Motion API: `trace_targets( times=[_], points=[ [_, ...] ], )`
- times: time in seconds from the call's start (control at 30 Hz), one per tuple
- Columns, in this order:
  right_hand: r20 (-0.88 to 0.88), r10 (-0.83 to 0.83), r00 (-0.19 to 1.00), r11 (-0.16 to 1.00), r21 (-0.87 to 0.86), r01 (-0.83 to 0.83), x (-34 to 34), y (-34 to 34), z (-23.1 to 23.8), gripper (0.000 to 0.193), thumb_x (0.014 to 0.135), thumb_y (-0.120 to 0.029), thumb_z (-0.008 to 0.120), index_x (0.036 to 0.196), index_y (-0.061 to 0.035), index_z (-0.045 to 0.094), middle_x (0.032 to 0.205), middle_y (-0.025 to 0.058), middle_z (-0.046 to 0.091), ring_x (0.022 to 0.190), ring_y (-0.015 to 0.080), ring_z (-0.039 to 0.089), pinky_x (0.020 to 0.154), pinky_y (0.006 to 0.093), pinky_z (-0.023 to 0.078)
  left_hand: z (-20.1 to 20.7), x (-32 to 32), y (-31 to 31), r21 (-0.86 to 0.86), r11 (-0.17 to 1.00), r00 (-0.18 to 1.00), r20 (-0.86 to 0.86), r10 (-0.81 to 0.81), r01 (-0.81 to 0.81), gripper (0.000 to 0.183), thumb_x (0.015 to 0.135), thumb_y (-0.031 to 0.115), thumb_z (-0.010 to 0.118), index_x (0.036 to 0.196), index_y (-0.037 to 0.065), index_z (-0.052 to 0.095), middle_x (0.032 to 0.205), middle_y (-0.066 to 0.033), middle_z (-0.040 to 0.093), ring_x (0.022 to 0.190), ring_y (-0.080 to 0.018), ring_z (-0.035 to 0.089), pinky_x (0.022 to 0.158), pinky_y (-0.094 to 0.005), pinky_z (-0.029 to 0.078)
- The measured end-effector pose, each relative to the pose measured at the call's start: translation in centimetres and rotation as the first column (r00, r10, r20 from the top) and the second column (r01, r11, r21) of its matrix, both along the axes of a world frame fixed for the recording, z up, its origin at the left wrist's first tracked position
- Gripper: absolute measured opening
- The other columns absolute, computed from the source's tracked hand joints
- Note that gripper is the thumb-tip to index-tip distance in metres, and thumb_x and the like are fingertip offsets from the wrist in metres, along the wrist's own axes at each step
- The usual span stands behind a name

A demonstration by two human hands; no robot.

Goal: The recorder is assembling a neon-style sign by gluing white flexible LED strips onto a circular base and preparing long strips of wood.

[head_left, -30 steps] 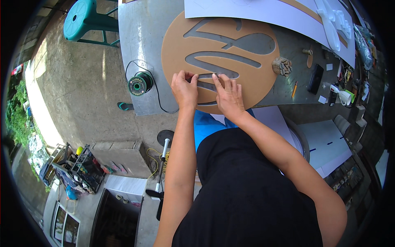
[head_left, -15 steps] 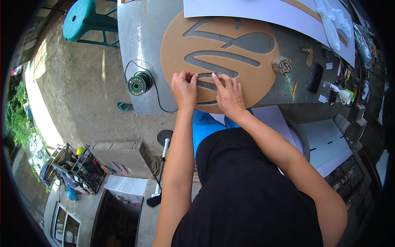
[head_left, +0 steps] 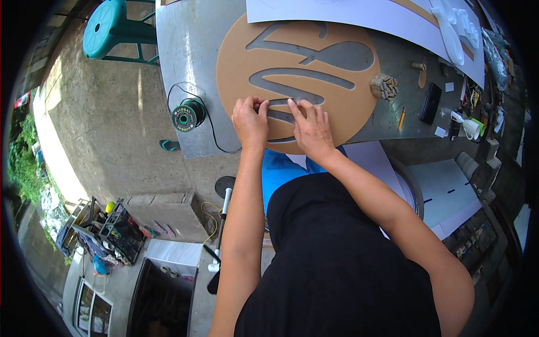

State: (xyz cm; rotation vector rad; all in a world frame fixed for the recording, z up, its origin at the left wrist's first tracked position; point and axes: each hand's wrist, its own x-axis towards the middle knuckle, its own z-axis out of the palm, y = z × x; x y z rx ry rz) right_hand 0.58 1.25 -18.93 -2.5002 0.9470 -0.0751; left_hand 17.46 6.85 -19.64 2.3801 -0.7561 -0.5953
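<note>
1. Little has moved since half a second ago: the view has slid slightly, so the round tan panel [head_left: 351, 115] sits a touch further left in it, and both hands keep their places on that panel.
2. It lies flat on the grey metal table [head_left: 196, 33], its near rim at the table's edge, close to the person's lap. Long curved openings are cut through it, and grey shows through them.
3. Left hand [head_left: 251, 124]: thumb and forefinger are brought close together at a narrow opening near the panel's left side. I cannot tell whether something thin is between them.
4. Right hand [head_left: 314, 132]: just beside the left, its leading fingertip touches the edge of the same opening. The fingers are bent, with narrow gaps; whether they hold anything cannot be told.
5. Left of the panel stands a green spool [head_left: 188, 114]; beyond its far rim lies a white sheet [head_left: 337, 11], overlapping it.
6. To the right are a brownish bundle [head_left: 384, 88] just beside the rim, then a pencil [head_left: 401, 119] and a flat black object [head_left: 430, 104].
7. Further off, a teal stool [head_left: 104, 31] stands on the floor at the table's left.
</note>
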Motion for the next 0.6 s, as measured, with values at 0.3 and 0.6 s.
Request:
trace_targets(
  times=[0.3, 0.6],
  points=[
    [-0.02, 0.01, 1.0, 1.0, -0.005, -0.01, -0.07, -0.01, 0.08, 0.075, 0.077, -0.008, 0.07, 0.149, -0.0082, 0.048, 0.133, 0.0093, 0.047, 0.113, 0.0303, 0.049, 0.089, 0.0441, 0.043, 0.2, 0.02, 0.17, -0.08, 0.996, 0.999, -0.038, 0.029, -0.032, 0.013, 0.083, 0.007, 0.079, 0.086, 0.001, 0.069, 0.085, -0.0112, 0.066, 0.078, -0.0267, 0.068, 0.073, -0.0377, 0.054],
    [-0.043, 0.026, 0.999, 1.0, 0.016, -0.025, 0.06, -0.02, 0.37, 0.075, 0.078, -0.007, 0.069, 0.149, -0.0065, 0.047, 0.135, 0.0101, 0.046, 0.114, 0.0307, 0.049, 0.088, 0.0439, 0.043, 0.32, 0.04, 0.05, -0.077, 0.994, 0.994, -0.088, 0.068, -0.075, 0.013, 0.082, 0.008, 0.078, 0.086, 0.001, 0.067, 0.085, -0.0117, 0.064, 0.077, -0.0296, 0.067, 0.071, -0.0405, 0.054]
  ],
)
